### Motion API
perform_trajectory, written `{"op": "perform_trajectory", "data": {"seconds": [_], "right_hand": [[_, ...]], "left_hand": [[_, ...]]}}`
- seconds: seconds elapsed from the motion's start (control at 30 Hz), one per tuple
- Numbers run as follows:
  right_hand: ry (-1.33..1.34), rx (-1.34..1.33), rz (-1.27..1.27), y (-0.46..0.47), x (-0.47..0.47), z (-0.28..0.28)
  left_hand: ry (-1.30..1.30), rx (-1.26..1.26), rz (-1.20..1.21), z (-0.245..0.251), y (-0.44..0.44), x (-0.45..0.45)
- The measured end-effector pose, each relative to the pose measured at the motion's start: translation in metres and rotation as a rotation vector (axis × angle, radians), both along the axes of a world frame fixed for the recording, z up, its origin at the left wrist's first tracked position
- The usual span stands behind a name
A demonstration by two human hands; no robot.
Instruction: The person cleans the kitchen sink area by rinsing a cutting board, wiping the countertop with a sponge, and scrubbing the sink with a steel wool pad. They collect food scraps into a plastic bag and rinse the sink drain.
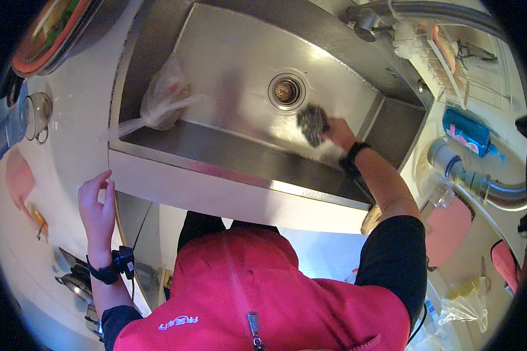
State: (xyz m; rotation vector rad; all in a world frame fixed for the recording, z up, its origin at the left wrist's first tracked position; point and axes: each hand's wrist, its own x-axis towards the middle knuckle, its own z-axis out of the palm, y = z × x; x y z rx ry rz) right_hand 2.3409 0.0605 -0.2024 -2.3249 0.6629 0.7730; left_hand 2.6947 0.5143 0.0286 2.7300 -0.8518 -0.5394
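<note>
My right hand (340,132) grips a dark steel-wool scouring pad (312,125), slightly blurred, low over the floor of a stainless steel sink (237,57). The pad is just below and right of the round drain strainer (286,91). Against the sink's left wall slumps a knotted, translucent plastic bag (164,96), one tail hanging over the rim; its contents cannot be made out. My left hand (99,206) is over the counter edge left of the sink's front corner, fingers loosely bent and apart, holding nothing.
Right of the sink are a blue dish-soap bottle (466,131), a wire rack (448,83) and a pink cutting board (450,232). A glass mug (38,115) and a pink spatula-like item (19,177) occupy the left counter. A metal pan (77,283) sits at lower left.
</note>
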Motion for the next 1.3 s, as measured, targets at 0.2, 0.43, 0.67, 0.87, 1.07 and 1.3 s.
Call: {"op": "perform_trajectory", "data": {"seconds": [0.2, 0.43, 0.67, 0.87, 1.07, 1.3], "right_hand": [[0.361, -0.301, 0.305, -0.049, -0.031, 0.035], [0.459, 0.044, 0.603, 0.034, -0.029, -0.016], [0.110, 0.256, 0.229, 0.031, 0.118, -0.016], [0.048, 0.518, -0.579, -0.007, 0.082, 0.074], [-0.121, -0.080, -0.529, 0.024, 0.018, 0.200], [-0.336, -0.242, -0.657, 0.025, -0.040, 0.235]], "left_hand": [[-0.029, 0.019, 0.009, 0.007, 0.000, 0.004], [-0.026, 0.040, -0.004, 0.006, -0.005, 0.002], [-0.057, -0.037, -0.010, 0.032, -0.008, 0.007], [-0.033, -0.206, -0.136, 0.046, -0.029, 0.011], [0.064, -0.610, -0.643, 0.078, -0.157, -0.013], [0.712, -0.934, -0.884, 0.125, -0.341, -0.137]]}}
